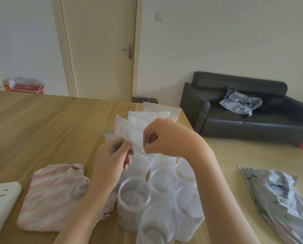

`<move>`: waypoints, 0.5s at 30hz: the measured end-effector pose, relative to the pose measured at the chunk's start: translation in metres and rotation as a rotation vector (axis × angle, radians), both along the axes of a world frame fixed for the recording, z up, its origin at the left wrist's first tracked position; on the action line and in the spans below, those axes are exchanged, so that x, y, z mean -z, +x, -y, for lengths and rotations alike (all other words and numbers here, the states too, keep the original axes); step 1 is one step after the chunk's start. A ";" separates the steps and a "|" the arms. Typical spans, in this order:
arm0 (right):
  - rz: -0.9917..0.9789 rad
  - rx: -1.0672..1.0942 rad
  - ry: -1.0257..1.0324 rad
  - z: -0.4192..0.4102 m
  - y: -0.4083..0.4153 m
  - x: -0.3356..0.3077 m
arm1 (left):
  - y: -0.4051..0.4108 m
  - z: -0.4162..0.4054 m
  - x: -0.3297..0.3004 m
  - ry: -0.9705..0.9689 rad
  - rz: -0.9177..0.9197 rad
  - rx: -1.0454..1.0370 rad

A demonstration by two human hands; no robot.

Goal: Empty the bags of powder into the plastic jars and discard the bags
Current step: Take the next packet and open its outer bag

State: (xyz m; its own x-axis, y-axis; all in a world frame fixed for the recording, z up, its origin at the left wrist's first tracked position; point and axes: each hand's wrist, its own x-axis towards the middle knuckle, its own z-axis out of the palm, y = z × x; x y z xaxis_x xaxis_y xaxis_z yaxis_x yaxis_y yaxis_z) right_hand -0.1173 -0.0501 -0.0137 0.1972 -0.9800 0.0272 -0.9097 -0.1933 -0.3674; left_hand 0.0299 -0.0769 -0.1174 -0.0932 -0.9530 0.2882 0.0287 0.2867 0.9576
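Note:
Both my hands hold one clear bag of white powder (140,161) above the jars. My left hand (112,155) pinches its top edge on the left, and my right hand (163,136) pinches the same edge on the right. The bag hangs down between them. Several more white bags (135,125) lie stacked on the table behind my hands. Several clear plastic jars (134,196) stand open in a cluster near the table's right front edge; some look filled with white powder (185,169).
A pink striped cloth (54,196) lies left of the jars on the wooden table (41,124). A white power strip (1,203) sits at the far left. On the floor to the right lies a crumpled foil bag (279,196). A black sofa (249,110) stands beyond.

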 end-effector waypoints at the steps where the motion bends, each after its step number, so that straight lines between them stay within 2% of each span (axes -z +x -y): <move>1: -0.002 0.009 -0.005 0.001 0.000 0.000 | 0.000 0.000 0.000 -0.012 0.014 -0.007; 6: 0.000 -0.051 -0.019 0.002 0.005 0.000 | -0.002 -0.005 -0.002 -0.019 0.054 0.000; 12: -0.003 0.077 -0.184 0.009 0.007 0.005 | 0.000 -0.011 -0.008 -0.047 0.099 0.013; 15: 0.061 0.010 -0.168 0.009 0.008 0.005 | 0.000 -0.013 -0.011 -0.032 0.102 0.024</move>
State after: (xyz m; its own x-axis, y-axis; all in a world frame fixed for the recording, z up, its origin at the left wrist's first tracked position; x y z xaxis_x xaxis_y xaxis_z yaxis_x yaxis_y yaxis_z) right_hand -0.1092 -0.0588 -0.0187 0.1803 -0.9626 0.2021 -0.8888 -0.2474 -0.3857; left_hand 0.0297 -0.0644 -0.1063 -0.1465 -0.9404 0.3068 -0.0608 0.3181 0.9461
